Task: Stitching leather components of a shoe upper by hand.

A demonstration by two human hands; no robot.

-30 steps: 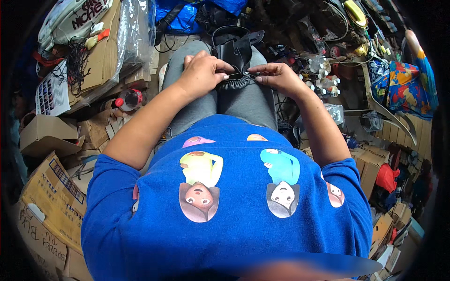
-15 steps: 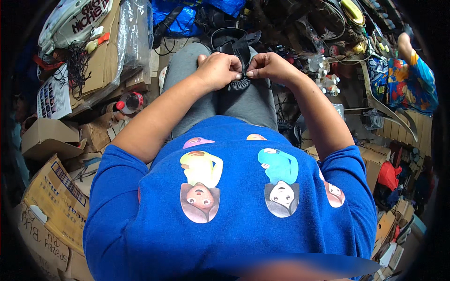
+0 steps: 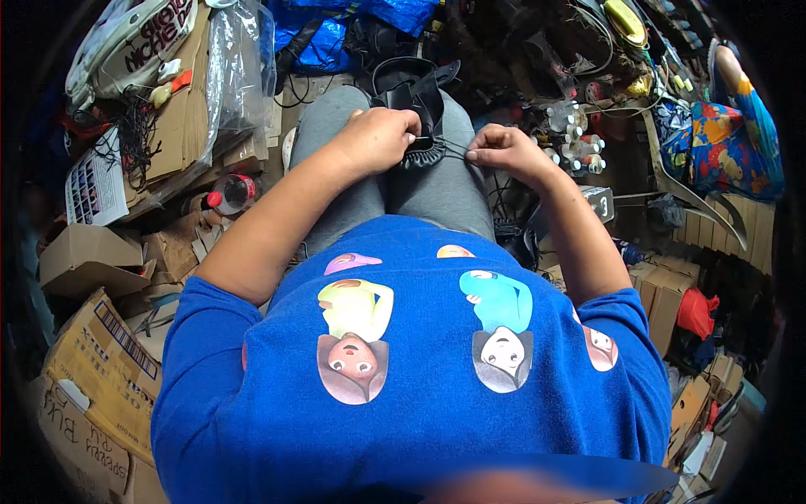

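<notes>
A black leather-like piece (image 3: 426,99) with a strap and a puckered edge (image 3: 420,158) rests on my lap; it looks like a shoe upper, though its kind is not certain. My left hand (image 3: 379,139) is closed at its near left side, its fingertips partly hidden. Beside those fingertips a thin pale sliver shows, too small to name. Dark thread (image 3: 453,152) runs from the puckered edge to my right hand (image 3: 510,154), which pinches it out past my right thigh.
Flattened cardboard and clear plastic (image 3: 243,76) lie at the left, near a red-capped bottle (image 3: 235,195). Small white-capped bottles (image 3: 583,151) stand at the right. Another person's leg (image 3: 729,71) and colourful clothing (image 3: 726,147) show at the far right.
My right hand has moved right, away from my left hand, drawing the dark thread out between them. My left hand has stayed by the black piece.
</notes>
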